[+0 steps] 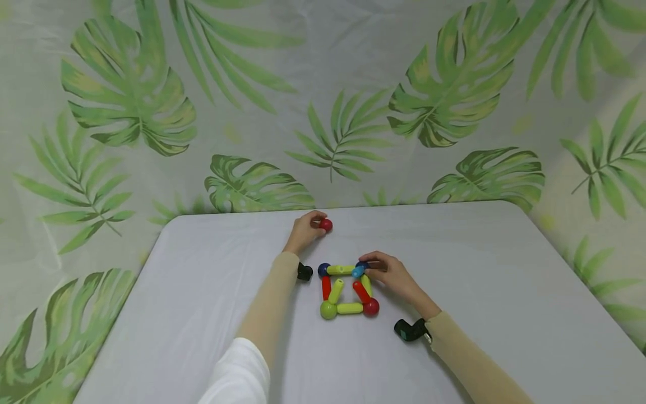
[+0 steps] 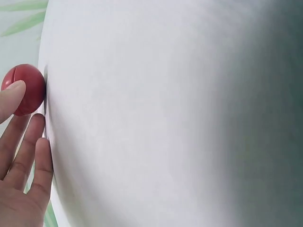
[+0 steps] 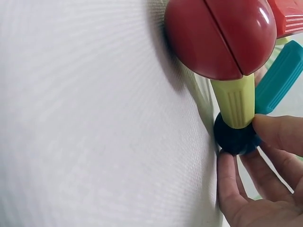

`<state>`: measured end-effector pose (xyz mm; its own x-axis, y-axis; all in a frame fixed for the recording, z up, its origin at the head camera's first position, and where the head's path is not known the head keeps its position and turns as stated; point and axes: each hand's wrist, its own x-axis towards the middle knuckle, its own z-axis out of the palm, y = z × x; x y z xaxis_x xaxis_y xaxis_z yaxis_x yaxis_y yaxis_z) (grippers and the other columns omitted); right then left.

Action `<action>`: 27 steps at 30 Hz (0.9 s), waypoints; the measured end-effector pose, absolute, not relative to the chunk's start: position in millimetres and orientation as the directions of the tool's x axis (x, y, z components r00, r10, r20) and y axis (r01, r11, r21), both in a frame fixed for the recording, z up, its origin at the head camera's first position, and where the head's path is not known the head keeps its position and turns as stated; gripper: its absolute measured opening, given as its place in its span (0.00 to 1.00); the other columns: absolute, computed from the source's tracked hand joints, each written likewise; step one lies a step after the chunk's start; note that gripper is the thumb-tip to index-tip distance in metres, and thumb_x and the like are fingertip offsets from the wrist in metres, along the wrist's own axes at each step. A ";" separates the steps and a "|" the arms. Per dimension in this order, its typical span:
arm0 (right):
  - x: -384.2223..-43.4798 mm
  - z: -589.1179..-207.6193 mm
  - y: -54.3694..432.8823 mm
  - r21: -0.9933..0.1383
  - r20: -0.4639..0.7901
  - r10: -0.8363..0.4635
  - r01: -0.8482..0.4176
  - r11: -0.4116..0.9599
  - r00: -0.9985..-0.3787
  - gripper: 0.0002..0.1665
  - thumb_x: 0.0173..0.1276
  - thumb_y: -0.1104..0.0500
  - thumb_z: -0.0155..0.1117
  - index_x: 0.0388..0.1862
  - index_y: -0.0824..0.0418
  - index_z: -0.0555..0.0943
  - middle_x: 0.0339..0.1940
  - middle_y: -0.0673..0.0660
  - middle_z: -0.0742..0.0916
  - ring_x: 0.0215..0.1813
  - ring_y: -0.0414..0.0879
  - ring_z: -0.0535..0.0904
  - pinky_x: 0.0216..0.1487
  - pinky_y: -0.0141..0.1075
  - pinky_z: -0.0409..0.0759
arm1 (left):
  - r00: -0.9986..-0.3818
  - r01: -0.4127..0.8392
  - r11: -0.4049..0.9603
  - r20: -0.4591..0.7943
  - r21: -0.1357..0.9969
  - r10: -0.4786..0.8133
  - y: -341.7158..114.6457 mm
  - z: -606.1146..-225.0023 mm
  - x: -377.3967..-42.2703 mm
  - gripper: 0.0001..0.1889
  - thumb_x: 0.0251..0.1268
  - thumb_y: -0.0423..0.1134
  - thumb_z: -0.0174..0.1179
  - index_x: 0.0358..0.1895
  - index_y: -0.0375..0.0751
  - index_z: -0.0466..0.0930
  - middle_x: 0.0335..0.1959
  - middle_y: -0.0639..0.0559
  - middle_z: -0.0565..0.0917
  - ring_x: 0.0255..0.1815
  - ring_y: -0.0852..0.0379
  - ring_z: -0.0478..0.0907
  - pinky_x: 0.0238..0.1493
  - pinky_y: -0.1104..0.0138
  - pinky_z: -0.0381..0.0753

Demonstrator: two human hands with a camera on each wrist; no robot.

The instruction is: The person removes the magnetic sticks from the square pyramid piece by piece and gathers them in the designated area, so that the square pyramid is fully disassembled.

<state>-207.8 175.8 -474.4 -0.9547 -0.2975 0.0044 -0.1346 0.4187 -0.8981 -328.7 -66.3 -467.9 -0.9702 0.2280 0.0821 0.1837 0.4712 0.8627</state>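
Note:
Near the table's far edge, my left hand (image 1: 304, 231) pinches a red ball (image 1: 326, 225) between thumb and fingers. The left wrist view shows this red ball (image 2: 29, 90) with a seam under the thumb, close to the tabletop. My right hand (image 1: 391, 272) grips a dark blue ball (image 3: 232, 137) at the far right corner of a square of balls and rods. A light blue rod (image 1: 358, 272) stands out from that ball, and a yellow-green rod (image 3: 235, 101) joins it to the red corner ball (image 1: 371, 307).
The square's other corners are a green ball (image 1: 328, 310) and another dark blue ball (image 1: 324, 270). A yellow-green rod (image 1: 336, 292) and a red rod (image 1: 360, 292) rise from the front corners. A white cloth covers the table (image 1: 202, 314); leaf-print fabric (image 1: 343, 134) hangs behind.

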 end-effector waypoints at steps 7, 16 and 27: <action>-207.8 -474.7 174.9 -0.898 0.013 -0.305 -0.146 0.416 -0.952 0.17 0.69 0.66 0.58 0.57 0.64 0.77 0.55 0.61 0.80 0.56 0.57 0.77 0.57 0.49 0.74 | -0.961 0.243 0.407 0.162 0.881 0.224 -80.8 -469.8 -318.5 0.24 0.59 0.25 0.64 0.60 0.37 0.74 0.58 0.40 0.76 0.55 0.45 0.75 0.55 0.58 0.75; -206.5 -476.5 176.9 -0.889 -0.004 -0.294 -0.131 0.438 -0.956 0.17 0.70 0.63 0.59 0.57 0.62 0.77 0.56 0.60 0.80 0.56 0.57 0.76 0.57 0.50 0.74 | -0.860 0.365 0.277 0.209 0.889 0.465 -92.8 -459.3 -267.3 0.14 0.62 0.27 0.61 0.51 0.32 0.76 0.51 0.40 0.79 0.55 0.44 0.75 0.56 0.56 0.74; -207.9 -474.7 174.7 -0.902 0.002 -0.300 -0.131 0.412 -0.954 0.17 0.69 0.64 0.59 0.56 0.63 0.77 0.54 0.60 0.81 0.54 0.56 0.77 0.57 0.50 0.74 | -0.757 0.466 0.313 0.190 0.827 0.625 -83.4 -461.8 -229.2 0.11 0.64 0.29 0.61 0.47 0.43 0.77 0.45 0.54 0.81 0.53 0.57 0.76 0.61 0.58 0.69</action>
<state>-207.9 174.7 -474.7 -0.9540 -0.2998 0.0016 -0.1308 0.4116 -0.9019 -229.2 -83.4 -461.8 -0.7573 0.6247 0.1903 0.4661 0.3130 0.8275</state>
